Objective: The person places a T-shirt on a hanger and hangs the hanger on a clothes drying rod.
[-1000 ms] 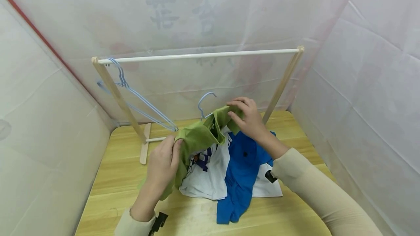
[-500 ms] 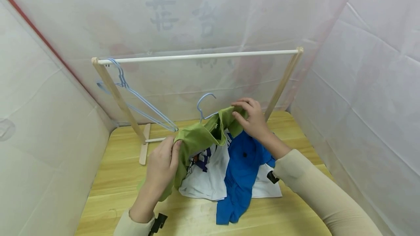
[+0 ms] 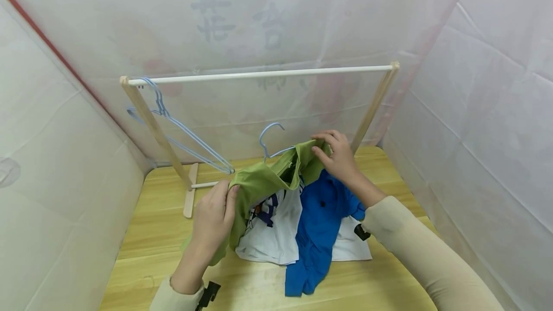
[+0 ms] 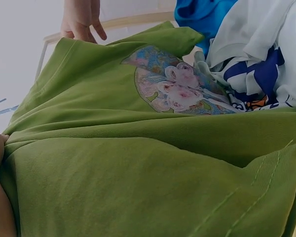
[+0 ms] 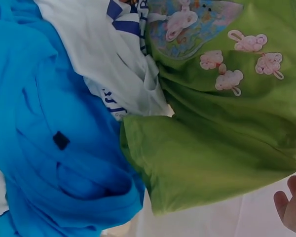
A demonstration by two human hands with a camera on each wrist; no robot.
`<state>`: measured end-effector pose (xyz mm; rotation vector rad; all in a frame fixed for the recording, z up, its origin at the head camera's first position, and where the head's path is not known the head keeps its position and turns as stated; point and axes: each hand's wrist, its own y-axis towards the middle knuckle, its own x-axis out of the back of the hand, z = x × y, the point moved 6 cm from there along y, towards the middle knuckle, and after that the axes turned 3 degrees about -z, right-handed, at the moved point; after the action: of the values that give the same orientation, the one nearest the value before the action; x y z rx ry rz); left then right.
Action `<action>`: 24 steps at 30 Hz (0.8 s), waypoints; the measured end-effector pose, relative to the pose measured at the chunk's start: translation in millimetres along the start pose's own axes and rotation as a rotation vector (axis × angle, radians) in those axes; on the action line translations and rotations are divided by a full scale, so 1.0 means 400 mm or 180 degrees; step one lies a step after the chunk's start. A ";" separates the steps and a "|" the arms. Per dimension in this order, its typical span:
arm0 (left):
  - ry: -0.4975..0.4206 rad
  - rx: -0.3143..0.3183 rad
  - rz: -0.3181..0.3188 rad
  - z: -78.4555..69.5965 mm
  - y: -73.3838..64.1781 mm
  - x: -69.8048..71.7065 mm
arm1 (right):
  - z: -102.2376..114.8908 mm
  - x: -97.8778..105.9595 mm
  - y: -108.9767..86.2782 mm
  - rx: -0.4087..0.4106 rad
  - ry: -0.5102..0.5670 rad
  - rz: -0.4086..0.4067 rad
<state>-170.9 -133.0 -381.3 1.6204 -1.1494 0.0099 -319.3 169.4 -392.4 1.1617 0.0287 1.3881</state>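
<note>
A green T-shirt (image 3: pixel 255 181) with a floral print hangs between my two hands. My left hand (image 3: pixel 213 212) grips its left shoulder, thumb on top of the cloth. At the other shoulder my right hand (image 3: pixel 339 157) pinches the fabric between thumb and fingers. The hook of a light blue hanger (image 3: pixel 264 140) rises behind the collar, and part of its arm runs toward the right shoulder; the remainder is hidden by the shirt. In the right wrist view, the green sleeve (image 5: pixel 207 168) droops beside the blue garment (image 5: pixel 64 98).
Under and beside the green shirt lie a white printed shirt (image 3: pixel 276 239) and a blue shirt (image 3: pixel 317 220) on the wooden table (image 3: pixel 151 253). Behind stands a rack with a white rail (image 3: pixel 268 73). Light blue hangers (image 3: pixel 194 136) hang at its left end.
My right hand has shifted slightly to the right along with the shirt's shoulder, and more of the hanger's arm shows. The left hand stays in place.
</note>
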 end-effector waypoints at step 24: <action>-0.0035 0.0024 0.0137 0.003 0.001 -0.014 | 0.131 -0.028 0.027 0.0621 0.0427 0.0266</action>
<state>-174.8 -130.2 -384.3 1.6038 -1.1939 0.0334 -297.7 126.4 -366.6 1.2397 0.2175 1.5627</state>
